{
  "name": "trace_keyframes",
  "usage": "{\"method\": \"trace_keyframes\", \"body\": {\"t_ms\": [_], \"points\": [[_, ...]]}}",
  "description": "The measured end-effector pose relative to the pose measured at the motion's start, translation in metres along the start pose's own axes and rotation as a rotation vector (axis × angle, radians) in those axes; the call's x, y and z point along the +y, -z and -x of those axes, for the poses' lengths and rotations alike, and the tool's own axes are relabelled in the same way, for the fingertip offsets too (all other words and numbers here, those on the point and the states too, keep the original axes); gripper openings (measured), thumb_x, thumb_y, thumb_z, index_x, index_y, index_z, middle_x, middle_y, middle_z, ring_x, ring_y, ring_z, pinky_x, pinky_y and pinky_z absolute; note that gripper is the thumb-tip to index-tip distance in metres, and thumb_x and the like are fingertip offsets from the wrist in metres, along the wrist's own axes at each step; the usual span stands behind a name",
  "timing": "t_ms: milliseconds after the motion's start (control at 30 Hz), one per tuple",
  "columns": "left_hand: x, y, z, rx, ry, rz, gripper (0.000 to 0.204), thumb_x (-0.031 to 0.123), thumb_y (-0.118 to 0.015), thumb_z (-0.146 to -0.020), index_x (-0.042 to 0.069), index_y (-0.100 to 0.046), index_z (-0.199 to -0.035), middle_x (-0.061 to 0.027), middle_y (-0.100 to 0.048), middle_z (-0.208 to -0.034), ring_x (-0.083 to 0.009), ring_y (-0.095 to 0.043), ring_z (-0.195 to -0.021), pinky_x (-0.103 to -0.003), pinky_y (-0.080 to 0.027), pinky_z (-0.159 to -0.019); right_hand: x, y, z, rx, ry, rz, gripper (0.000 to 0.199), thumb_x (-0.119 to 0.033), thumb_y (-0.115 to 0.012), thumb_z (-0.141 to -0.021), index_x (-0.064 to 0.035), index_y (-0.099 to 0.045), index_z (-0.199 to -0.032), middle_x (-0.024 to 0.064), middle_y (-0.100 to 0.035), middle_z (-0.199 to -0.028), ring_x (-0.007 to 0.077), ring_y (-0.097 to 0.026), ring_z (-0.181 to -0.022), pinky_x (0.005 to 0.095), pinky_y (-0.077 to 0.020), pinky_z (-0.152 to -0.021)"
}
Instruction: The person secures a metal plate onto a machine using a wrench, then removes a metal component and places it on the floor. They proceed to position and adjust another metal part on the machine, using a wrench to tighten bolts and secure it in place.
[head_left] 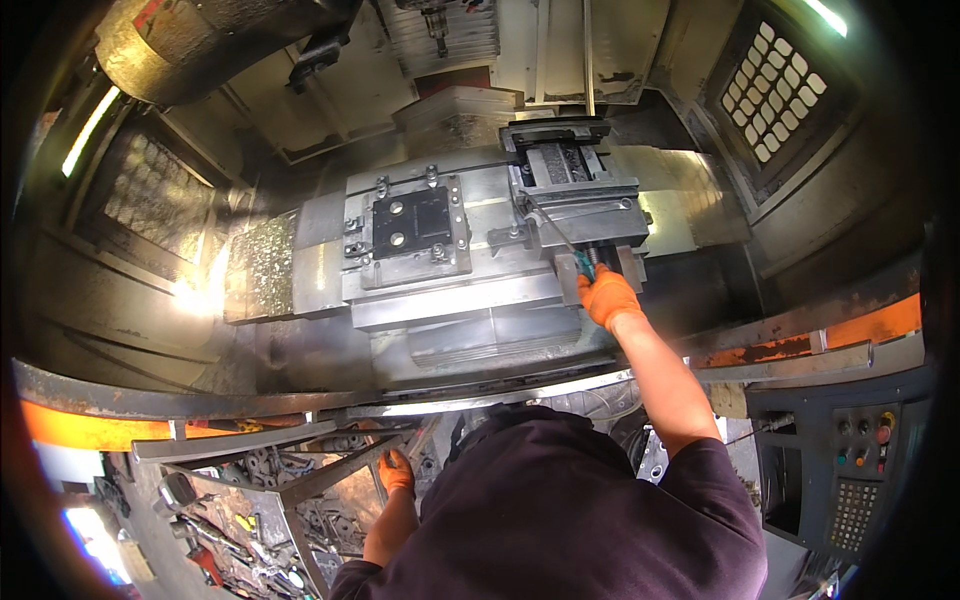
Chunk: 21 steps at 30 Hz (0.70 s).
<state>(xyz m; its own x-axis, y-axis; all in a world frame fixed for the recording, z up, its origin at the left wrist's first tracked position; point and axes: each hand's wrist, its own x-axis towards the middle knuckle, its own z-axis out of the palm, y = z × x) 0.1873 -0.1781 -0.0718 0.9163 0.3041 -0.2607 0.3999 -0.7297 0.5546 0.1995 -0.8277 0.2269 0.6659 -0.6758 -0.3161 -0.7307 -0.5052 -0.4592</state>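
- Right hand (608,298), in an orange glove, closes its fingers around a teal-handled tool (586,264) at the near end of a metal vise (605,215).
- Forward and to the left from that grip, the tool's slender rod (548,219) slants over the vise; whether its tip touches metal cannot be told.
- Left hand (396,470), also gloved in orange, bends its fingers near a metal frame (340,469); whether it holds anything cannot be told.
- Left of the vise, a black plate (430,222) with two round holes lies above the machine table (460,303), bolts (432,176) standing around it.
- Control panel (862,490) stands at right.
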Motion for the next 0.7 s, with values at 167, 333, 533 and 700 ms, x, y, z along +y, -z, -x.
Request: {"method": "trace_keyframes", "body": {"t_ms": [167, 333, 533, 700], "points": [[0.072, 0.017, 0.045, -0.052, -0.039, -0.145, 0.055, 0.042, -0.050, -0.098, -0.003, -0.062, -0.127, -0.0270, -0.061, -0.130, -0.0422, -0.056, -0.124, -0.044, -0.042, -0.107, 0.040, -0.001, -0.006, 0.140, 0.026, -0.028, 0.047, -0.039, -0.060, -0.093, 0.0000, -0.062, -0.119, 0.0250, -0.071, -0.099, 0.0435, -0.067, -0.096, 0.0463, -0.0540, -0.083], [0.083, 0.039, 0.059, -0.028, -0.009, -0.188, 0.055, 0.042, -0.049, -0.098, -0.004, -0.062, -0.125, -0.0276, -0.062, -0.128, -0.0421, -0.057, -0.123, -0.043, -0.044, -0.105, 0.014, -0.001, -0.025, 0.267, 0.053, -0.062, 0.047, -0.038, -0.060, -0.092, 0.0007, -0.062, -0.118, 0.0275, -0.070, -0.100, 0.0466, -0.065, -0.098, 0.0495, -0.0529, -0.085], [0.069, 0.043, 0.065, 0.023, 0.022, -0.198, 0.056, 0.043, -0.049, -0.099, -0.005, -0.062, -0.125, -0.0289, -0.062, -0.126, -0.0437, -0.057, -0.122, -0.045, -0.045, -0.104, -0.017, -0.002, -0.089, 0.228, 0.001, -0.149, 0.043, -0.037, -0.057, -0.093, -0.0015, -0.062, -0.116, 0.0279, -0.069, -0.103, 0.0475, -0.065, -0.100, 0.0512, -0.0520, -0.087], [0.068, 0.054, 0.089, 0.006, 0.103, -0.182, 0.055, 0.044, -0.050, -0.098, -0.003, -0.064, -0.123, -0.0292, -0.065, -0.121, -0.0457, -0.059, -0.116, -0.047, -0.046, -0.101, -0.030, 0.000, -0.118, 0.181, -0.002, -0.159, 0.041, -0.036, -0.056, -0.093, -0.0019, -0.062, -0.115, 0.0281, -0.069, -0.106, 0.0480, -0.063, -0.105, 0.0515, -0.0509, -0.091]]}}
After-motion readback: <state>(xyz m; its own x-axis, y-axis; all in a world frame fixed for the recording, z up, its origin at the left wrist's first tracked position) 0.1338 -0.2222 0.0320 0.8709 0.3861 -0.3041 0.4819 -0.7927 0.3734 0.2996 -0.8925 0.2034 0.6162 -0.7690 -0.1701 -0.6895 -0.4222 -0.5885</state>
